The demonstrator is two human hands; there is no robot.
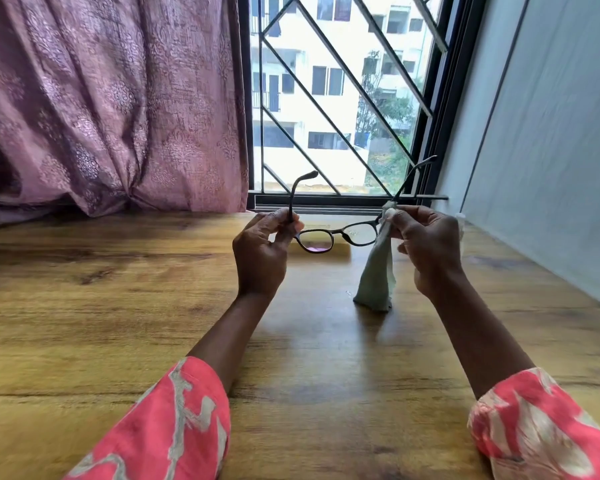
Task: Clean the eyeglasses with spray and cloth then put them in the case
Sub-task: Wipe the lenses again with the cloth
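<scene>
Two hands hold one pair of glasses (336, 233) above a wooden table (118, 306), lenses toward the wearer and both temples pointing away, toward the window (336, 98).

Left: the curtain (111, 105) hangs behind the table's far edge. The left hand (262, 252) is closed around the glasses at the left hinge, thumb and fingers pinching where temple meets rim; the temple rises out of the grip, its curved tip free in the air.

Centre: the frame spans the gap between the hands, clear of the table. The left lens shows a faint pink tint; the right lens is partly hidden. By the look of it the frame is thin, dark and light, stiff at the rims and springy along the temples. The lenses are the fragile and smear-prone part, so bare skin belongs on rim edge or hinge, never on the glass. The bridge is narrow and likely the weakest point under twist.

Right: the right hand (426, 244) is closed on a pale cloth (376, 275), bunched at the fingertips against the right hinge or outer rim; which one exactly cannot be told, since the cloth covers it. The cloth is soft and limp; its loose end drapes down and appears to touch the table. It should slide easily on glass and give little grip, so the left hand's pinch carries the frame.

Neither spray nor case is visible in view.
</scene>
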